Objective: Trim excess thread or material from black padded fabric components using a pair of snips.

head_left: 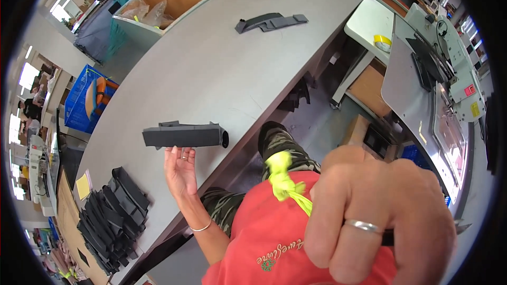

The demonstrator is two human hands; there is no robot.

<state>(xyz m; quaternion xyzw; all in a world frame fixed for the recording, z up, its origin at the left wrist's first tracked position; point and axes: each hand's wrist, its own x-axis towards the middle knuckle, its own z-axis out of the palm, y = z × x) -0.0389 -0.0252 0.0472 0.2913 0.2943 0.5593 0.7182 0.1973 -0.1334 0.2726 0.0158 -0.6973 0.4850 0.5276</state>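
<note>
1. You are sitting at a long grey table, and every place below is given relative to it.
2. Your left hand is reaching up over the table's near edge with fingers loosely open; the fingertips are touching the underside of a stack of black foam pieces, steadying rather than clasping it.
3. That stack is lying on the table close to its near edge, directly above your left hand.
4. Your right hand is hanging off the table, very close to the camera, curled into a fist. A thin dark object is poking out beside it, but you cannot tell what it is or whether the hand is really gripping it.
5. Judging progress: a large heap of black strips is waiting at the table's left end, and only a small bundle of dark pieces is sitting at its far side, so most of the work seems to be remaining.
6. Off the table's right side, a sewing machine is standing on its own stand, with a roll of yellow tape nearby.
7. Beyond the table's left edge, a blue crate is resting on the floor.
8. Nothing is blocking the table's middle.
</note>
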